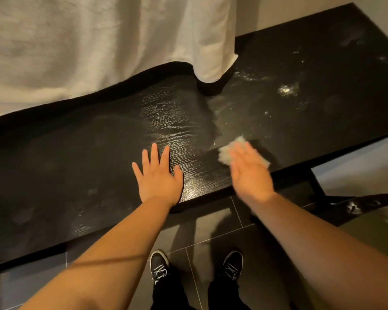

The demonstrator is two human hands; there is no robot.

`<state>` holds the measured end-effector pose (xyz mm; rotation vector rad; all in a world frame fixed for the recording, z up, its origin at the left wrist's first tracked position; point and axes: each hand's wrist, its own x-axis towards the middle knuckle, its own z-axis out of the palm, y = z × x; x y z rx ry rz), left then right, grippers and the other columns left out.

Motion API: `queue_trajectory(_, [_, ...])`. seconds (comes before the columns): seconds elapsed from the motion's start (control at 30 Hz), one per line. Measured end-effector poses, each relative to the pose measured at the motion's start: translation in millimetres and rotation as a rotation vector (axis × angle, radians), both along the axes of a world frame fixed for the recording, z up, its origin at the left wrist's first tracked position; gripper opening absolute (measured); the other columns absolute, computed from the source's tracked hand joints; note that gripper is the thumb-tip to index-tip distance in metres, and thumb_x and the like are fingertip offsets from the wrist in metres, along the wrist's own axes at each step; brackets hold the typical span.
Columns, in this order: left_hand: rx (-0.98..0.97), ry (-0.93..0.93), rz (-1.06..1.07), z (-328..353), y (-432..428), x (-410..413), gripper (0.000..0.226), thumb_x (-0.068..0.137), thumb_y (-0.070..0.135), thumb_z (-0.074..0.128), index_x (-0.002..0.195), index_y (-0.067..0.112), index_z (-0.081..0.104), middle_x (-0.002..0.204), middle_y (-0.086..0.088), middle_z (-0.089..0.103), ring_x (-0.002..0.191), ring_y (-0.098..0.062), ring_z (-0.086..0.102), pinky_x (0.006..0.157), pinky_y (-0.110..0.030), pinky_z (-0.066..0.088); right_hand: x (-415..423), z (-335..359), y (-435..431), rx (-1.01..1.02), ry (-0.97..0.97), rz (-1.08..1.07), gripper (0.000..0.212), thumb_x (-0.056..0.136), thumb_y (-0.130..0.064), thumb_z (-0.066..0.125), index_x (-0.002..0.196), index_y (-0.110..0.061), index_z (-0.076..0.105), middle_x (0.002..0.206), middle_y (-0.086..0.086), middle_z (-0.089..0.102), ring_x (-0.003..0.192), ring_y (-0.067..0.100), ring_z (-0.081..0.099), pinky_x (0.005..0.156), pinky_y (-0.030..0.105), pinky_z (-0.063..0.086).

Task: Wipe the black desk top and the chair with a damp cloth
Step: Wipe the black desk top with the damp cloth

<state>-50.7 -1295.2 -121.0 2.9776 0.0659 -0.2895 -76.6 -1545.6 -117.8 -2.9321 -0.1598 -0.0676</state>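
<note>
The black desk top [76, 166] runs from lower left to upper right. Its middle shines wet, while the right part carries white dust and crumbs [287, 90]. My left hand [158, 175] lies flat on the desk with fingers spread. My right hand [250, 171], blurred, presses a small pale damp cloth [227, 154] onto the desk near the front edge with straight fingers. A dark chair [365, 206] with a white smudge shows at the lower right, partly cut off.
A cream curtain [99, 45] hangs down onto the desk's back edge. A black desk leg [318, 184] stands at the right. Grey floor tiles [211, 222] and my two black shoes [159, 264] lie below the desk front.
</note>
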Motion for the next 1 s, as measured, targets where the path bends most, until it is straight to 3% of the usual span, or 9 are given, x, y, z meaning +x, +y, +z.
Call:
queue_trajectory(0.1, [0.021,-0.001,0.0,-2.9,-1.6,1.5,0.07,0.102,0.059,0.021,0.168,0.036,0.012,0.177,0.0,0.001,0.163,-0.029,-0.004,0.129,-0.061,0.002,2.7,-9.5,61.6,0.005,0.086,0.302,0.057,0.103,-0.025,0.046,0.158,-0.014,0.033,0.169,0.013,0.021,0.157,0.034,0.011,0.127,0.046,0.005])
queue_trajectory(0.23, [0.033,-0.01,0.004,-3.3,0.2,2.3,0.072,0.1,0.061,0.018,0.167,0.037,0.014,0.177,0.001,0.003,0.163,-0.028,-0.002,0.129,-0.06,0.002,15.2,-9.2,56.6,0.033,0.123,0.314,0.061,0.106,-0.031,0.044,0.162,-0.018,0.025,0.172,0.008,0.011,0.158,0.03,0.007,0.128,0.046,0.011])
queue_trajectory(0.37, [0.038,-0.032,0.001,-3.7,-0.8,2.4,0.071,0.1,0.061,0.019,0.166,0.037,0.016,0.177,0.0,0.007,0.163,-0.029,0.002,0.129,-0.061,0.005,30.4,-8.2,-25.3,0.053,0.037,0.072,0.059,0.094,-0.009,0.063,0.151,-0.011,0.044,0.162,0.017,0.034,0.148,0.038,0.033,0.12,0.051,0.029])
queue_trajectory(0.47, [0.033,-0.039,0.006,-4.8,-1.8,2.4,0.07,0.1,0.06,0.022,0.166,0.036,0.018,0.177,0.0,0.009,0.163,-0.03,0.003,0.129,-0.062,0.006,31.3,-2.5,-81.9,0.047,0.133,-0.119,0.054,0.107,-0.018,0.04,0.16,-0.012,0.031,0.169,0.013,0.019,0.156,0.035,0.015,0.126,0.046,0.014])
queue_trajectory(0.53, [0.036,-0.044,0.01,-4.6,-1.8,2.5,0.071,0.1,0.06,0.021,0.166,0.036,0.019,0.177,0.0,0.01,0.162,-0.029,0.004,0.129,-0.062,0.006,33.7,-0.1,-87.1,0.107,0.116,-0.177,0.048,0.108,-0.016,0.037,0.156,-0.01,0.039,0.167,0.014,0.028,0.156,0.035,0.018,0.127,0.046,0.015])
queue_trajectory(0.6, [0.036,-0.047,0.01,-4.2,-2.3,2.5,0.072,0.099,0.06,0.02,0.166,0.035,0.021,0.176,-0.001,0.011,0.162,-0.03,0.005,0.129,-0.062,0.007,35.2,7.0,-61.6,0.193,0.054,-0.041,0.042,0.103,-0.01,0.038,0.139,-0.013,0.058,0.155,0.013,0.047,0.151,0.033,0.031,0.125,0.043,0.024])
queue_trajectory(0.67, [0.041,-0.053,0.008,-4.0,-2.8,3.0,0.073,0.098,0.061,0.02,0.166,0.035,0.021,0.176,-0.001,0.011,0.162,-0.03,0.006,0.129,-0.062,0.008,35.5,8.1,-18.7,0.257,0.057,0.228,0.037,0.1,-0.008,0.043,0.13,-0.017,0.063,0.151,0.006,0.049,0.15,0.028,0.033,0.123,0.042,0.028])
queue_trajectory(0.83, [0.051,-0.046,0.012,-4.2,-2.1,2.9,0.07,0.101,0.058,0.026,0.166,0.034,0.021,0.176,-0.001,0.011,0.162,-0.03,0.006,0.129,-0.062,0.008,37.8,-6.1,37.5,0.095,0.114,0.37,0.054,0.106,-0.028,0.043,0.158,-0.017,0.033,0.17,0.009,0.018,0.158,0.03,0.011,0.128,0.046,0.014])
queue_trajectory(1.0, [0.04,-0.042,0.007,-4.1,-1.6,2.1,0.068,0.102,0.058,0.027,0.166,0.035,0.02,0.177,-0.001,0.01,0.162,-0.03,0.005,0.129,-0.062,0.006,62.5,-15.3,-32.0,-0.009,0.076,0.051,0.063,0.098,-0.021,0.055,0.157,-0.015,0.033,0.168,0.015,0.022,0.154,0.038,0.019,0.123,0.052,0.021])
